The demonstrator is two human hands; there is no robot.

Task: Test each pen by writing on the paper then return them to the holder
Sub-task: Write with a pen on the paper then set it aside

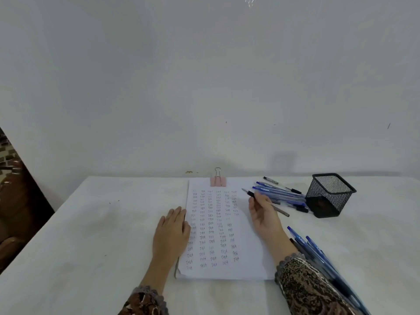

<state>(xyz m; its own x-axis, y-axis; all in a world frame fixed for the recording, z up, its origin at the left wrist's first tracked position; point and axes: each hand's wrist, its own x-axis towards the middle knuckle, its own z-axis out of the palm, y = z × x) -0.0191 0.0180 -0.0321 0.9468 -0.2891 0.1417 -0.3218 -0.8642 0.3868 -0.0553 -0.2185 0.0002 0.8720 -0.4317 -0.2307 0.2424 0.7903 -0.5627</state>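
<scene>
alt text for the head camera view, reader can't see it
A person's right hand holds a pen over a clipped paper covered in columns of "Test", while the left hand rests flat on the paper's left edge. Loose blue pens lie beside a black mesh holder and along the right forearm.

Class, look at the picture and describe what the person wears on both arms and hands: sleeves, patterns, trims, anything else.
The left hand and right hand are bare: no gloves, and no ring or watch shows. The left sleeve and right sleeve are long, in a busy brown, black and tan print. Each cuff ends in a grey scalloped trim.
</scene>
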